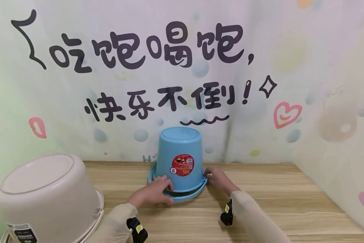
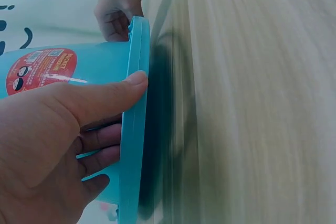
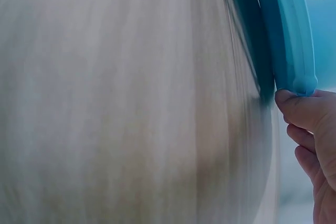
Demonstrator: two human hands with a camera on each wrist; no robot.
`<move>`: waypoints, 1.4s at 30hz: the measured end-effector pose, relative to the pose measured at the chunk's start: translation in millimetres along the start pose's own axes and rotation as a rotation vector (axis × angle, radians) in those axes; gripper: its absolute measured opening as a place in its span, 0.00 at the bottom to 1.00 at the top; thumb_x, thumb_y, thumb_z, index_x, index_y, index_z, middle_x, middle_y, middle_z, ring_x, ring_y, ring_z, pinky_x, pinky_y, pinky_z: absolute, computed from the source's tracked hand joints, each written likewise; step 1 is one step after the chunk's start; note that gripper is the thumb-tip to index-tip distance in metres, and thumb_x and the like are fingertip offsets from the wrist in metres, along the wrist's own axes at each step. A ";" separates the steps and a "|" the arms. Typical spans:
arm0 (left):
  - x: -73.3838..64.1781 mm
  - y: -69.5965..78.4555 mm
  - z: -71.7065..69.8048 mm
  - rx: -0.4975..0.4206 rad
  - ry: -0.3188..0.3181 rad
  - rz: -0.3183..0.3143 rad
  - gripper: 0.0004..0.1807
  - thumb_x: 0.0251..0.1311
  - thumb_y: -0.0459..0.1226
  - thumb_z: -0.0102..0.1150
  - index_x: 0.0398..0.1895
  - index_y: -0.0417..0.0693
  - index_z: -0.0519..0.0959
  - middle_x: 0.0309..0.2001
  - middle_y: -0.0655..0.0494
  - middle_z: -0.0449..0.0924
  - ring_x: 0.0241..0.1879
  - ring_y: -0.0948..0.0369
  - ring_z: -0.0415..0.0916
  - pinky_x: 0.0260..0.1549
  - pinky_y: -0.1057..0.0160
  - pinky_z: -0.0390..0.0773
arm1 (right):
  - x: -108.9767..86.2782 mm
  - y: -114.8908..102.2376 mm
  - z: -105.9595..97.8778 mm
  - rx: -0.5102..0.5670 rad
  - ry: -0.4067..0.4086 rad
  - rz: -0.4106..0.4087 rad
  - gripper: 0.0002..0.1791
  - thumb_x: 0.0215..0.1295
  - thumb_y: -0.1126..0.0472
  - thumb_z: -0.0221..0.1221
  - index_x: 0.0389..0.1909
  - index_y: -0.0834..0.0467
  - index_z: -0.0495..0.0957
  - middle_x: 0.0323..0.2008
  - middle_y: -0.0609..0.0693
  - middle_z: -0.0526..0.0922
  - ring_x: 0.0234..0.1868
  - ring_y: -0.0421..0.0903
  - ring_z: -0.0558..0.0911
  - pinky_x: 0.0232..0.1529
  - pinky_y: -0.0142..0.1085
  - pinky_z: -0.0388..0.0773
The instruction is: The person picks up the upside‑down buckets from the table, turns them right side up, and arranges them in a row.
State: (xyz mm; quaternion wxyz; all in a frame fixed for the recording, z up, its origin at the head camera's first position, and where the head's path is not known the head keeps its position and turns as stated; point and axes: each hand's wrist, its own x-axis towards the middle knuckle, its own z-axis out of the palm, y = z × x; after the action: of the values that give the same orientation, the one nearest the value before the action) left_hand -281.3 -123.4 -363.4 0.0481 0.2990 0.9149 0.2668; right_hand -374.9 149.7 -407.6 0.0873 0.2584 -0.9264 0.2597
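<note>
A light blue plastic bucket (image 1: 166, 148) stands upside down on the wooden table, its round red label (image 1: 182, 165) facing me. The handle (image 1: 186, 197) curves round the front, below the rim. My left hand (image 1: 153, 191) grips the bucket at its lower front left; in the left wrist view the thumb (image 2: 118, 94) lies over the blue band and the other fingers curl behind it. On the opposite side my right hand (image 1: 221, 180) pinches the rim where the handle joins. The right wrist view shows that thumb (image 3: 296, 107) against the end of the blue band.
A larger pale pink tub (image 1: 48, 199), also upside down, stands at the near left beside my left forearm. The wooden tabletop (image 1: 291, 199) reaches back to a printed wall cloth (image 1: 133, 141) close behind the bucket.
</note>
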 end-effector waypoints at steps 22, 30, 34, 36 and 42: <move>-0.1 12.4 -4.6 0.023 0.057 -0.010 0.17 0.46 0.39 0.67 0.36 0.46 0.70 0.35 0.56 0.64 0.41 0.58 0.61 0.36 0.56 0.71 | -8.7 -1.9 -4.8 0.027 0.046 -0.154 0.13 0.50 0.79 0.59 0.28 0.57 0.74 0.35 0.51 0.80 0.44 0.52 0.78 0.47 0.47 0.73; -2.7 18.5 -7.3 0.025 0.067 -0.009 0.17 0.46 0.39 0.66 0.36 0.46 0.69 0.36 0.55 0.64 0.41 0.57 0.61 0.37 0.56 0.71 | -13.6 -4.6 -7.6 0.080 0.080 -0.135 0.12 0.52 0.77 0.60 0.29 0.57 0.74 0.34 0.49 0.80 0.42 0.50 0.79 0.45 0.45 0.74; -1.6 18.8 -8.7 0.030 0.068 0.001 0.18 0.46 0.40 0.66 0.37 0.46 0.69 0.35 0.56 0.63 0.41 0.58 0.61 0.38 0.56 0.70 | -16.7 -6.2 -10.0 0.103 0.128 -0.153 0.12 0.52 0.77 0.60 0.29 0.57 0.73 0.35 0.50 0.80 0.43 0.51 0.79 0.45 0.45 0.75; -1.0 19.5 -9.8 0.030 0.071 0.009 0.18 0.46 0.41 0.66 0.37 0.46 0.69 0.35 0.56 0.63 0.41 0.58 0.62 0.37 0.57 0.71 | -18.0 -6.4 -11.3 0.107 0.154 -0.167 0.13 0.52 0.77 0.60 0.29 0.57 0.72 0.35 0.50 0.80 0.43 0.51 0.79 0.45 0.45 0.75; -1.5 22.1 -14.1 0.019 0.080 0.061 0.20 0.46 0.44 0.66 0.37 0.45 0.69 0.35 0.57 0.64 0.40 0.58 0.63 0.37 0.60 0.71 | -20.4 -6.4 -17.0 0.120 0.211 -0.208 0.13 0.52 0.77 0.60 0.30 0.58 0.71 0.35 0.51 0.79 0.42 0.53 0.80 0.44 0.44 0.75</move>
State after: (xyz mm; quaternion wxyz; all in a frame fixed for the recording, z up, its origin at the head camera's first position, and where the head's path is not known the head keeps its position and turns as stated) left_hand -272.0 -115.7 -340.1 0.0006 0.3165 0.9090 0.2713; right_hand -353.7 162.8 -396.5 0.1948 0.3288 -0.8632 0.3299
